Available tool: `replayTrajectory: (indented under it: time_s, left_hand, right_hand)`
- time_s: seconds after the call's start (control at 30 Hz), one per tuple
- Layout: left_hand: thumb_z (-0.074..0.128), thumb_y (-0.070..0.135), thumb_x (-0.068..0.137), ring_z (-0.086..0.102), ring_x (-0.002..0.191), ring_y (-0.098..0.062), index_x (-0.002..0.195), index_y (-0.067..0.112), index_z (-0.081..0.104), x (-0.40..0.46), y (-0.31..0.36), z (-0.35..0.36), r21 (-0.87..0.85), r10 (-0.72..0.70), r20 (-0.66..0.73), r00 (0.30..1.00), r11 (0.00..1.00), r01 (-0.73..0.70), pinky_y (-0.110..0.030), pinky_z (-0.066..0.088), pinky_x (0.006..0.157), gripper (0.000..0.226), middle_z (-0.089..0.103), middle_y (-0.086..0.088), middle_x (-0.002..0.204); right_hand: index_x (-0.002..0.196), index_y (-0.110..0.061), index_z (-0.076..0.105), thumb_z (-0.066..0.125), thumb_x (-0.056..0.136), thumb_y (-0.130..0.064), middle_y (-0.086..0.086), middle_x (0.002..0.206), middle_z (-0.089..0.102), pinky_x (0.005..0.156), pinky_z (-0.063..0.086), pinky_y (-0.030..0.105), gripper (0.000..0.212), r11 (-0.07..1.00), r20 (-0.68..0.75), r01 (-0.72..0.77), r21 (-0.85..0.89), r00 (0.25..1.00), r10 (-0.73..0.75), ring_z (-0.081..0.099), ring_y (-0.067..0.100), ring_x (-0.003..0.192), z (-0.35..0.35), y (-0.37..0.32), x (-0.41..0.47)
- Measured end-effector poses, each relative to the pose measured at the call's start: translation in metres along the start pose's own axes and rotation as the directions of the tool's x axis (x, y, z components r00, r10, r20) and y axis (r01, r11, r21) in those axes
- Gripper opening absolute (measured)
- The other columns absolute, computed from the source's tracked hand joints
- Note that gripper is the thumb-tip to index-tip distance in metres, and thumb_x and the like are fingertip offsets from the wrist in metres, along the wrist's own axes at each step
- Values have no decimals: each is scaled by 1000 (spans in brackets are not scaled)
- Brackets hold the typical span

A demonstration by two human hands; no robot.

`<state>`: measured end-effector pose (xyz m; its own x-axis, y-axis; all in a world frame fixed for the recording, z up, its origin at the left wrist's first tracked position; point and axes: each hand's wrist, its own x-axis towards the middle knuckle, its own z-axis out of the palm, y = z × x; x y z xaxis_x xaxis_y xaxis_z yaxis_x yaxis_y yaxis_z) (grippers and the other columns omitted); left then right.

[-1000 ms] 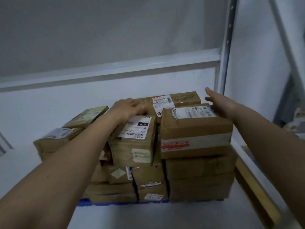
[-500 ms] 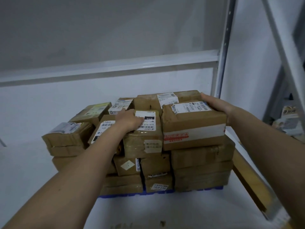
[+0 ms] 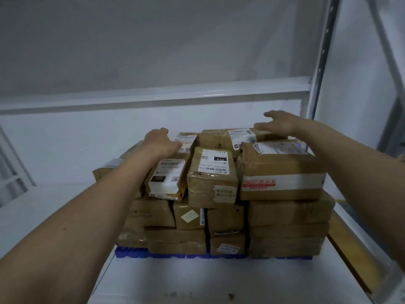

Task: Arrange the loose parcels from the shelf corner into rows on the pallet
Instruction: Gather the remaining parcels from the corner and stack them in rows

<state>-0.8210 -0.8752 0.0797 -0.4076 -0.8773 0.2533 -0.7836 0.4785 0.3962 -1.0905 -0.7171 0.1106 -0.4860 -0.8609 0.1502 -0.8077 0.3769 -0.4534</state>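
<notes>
Dim, bluish light on a pale wall (image 3: 65, 145); white shelf beam (image 3: 153, 96) meeting a perforated metal post (image 3: 322, 55).

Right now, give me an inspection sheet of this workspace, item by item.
Surface: white shelf board, a few dark specks near its front edge.
Job's things: brown taped parcels stacked in layers on a blue pallet; a parcel with a 122 label leans tilted in the top layer.
Clutter: nothing seen.
Hands: left hand rests on the top parcels at the back left; right hand lies with straight fingers on the rear top parcel. Neither grips anything.
Cables: nothing seen.
Surroundings: white wall, shelf beam and perforated metal upright at right.
</notes>
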Motion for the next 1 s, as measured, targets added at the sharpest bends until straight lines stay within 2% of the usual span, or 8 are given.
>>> replayTrajectory:
  time_s: [0.27,0.4,0.5,0.6,0.77,0.87,0.93,1.0]
  left_hand:
    - [59,52,86,37,134,-31,145,10,35,-16,-101,-24,10,-115,-69,991,993,116,-38,35,104,76,38,-12,149]
    - [44,62,91,32,139,-32,149,16,28,-22,-149,-30,-167,-241,-10,970,957,236,-43,31,108,76,30,-10,155]
    - [35,63,94,27,142,-29,151,18,26,-22,-176,-30,-346,-262,99,960,896,280,-43,25,112,73,25,-6,157]
    - [28,61,96,35,137,-28,147,14,33,-17,-185,-28,-482,-276,165,947,815,322,-43,29,113,69,33,-8,153]
    - [32,71,89,51,117,-18,133,22,48,-9,-188,-23,-712,-251,284,925,591,379,-34,33,107,67,48,-3,141]
    - [41,75,83,51,124,-19,147,18,32,1,-196,-21,-817,-187,412,892,359,452,-34,39,102,86,37,-1,151]
    - [48,76,79,58,119,-24,150,22,29,10,-201,-17,-850,-161,457,875,210,482,-37,50,86,91,41,-3,149]
    - [54,77,73,66,107,-26,144,29,39,19,-206,-10,-859,-142,487,862,101,502,-39,55,79,87,52,-4,140]
  right_hand:
    - [147,-21,32,47,91,-56,6,152,34,113,25,44,68,940,217,299,-166,941,-261,32,28,138,94,-117,-7]
    - [150,-17,24,49,91,-55,8,155,27,111,28,38,74,930,276,336,-151,917,-286,31,29,139,126,-156,-7]
    - [150,-14,24,44,92,-58,7,157,23,114,21,35,75,915,305,372,-157,899,-313,22,26,144,143,-179,-4]
    - [148,-13,28,42,92,-60,9,154,29,112,25,37,75,895,308,403,-191,891,-335,28,26,140,155,-198,1]
    - [147,-11,32,41,91,-61,10,151,35,109,29,39,76,868,328,461,-186,862,-387,34,27,136,171,-217,15]
    - [146,-12,33,37,90,-65,12,146,39,108,33,44,77,840,351,485,-244,851,-390,37,30,132,181,-222,24]
    - [147,-17,29,32,88,-70,12,149,35,109,30,51,79,832,382,484,-270,847,-369,32,33,135,187,-224,30]
    - [148,-21,26,29,87,-73,11,151,31,110,27,55,80,830,406,489,-270,839,-362,27,34,138,194,-225,34]
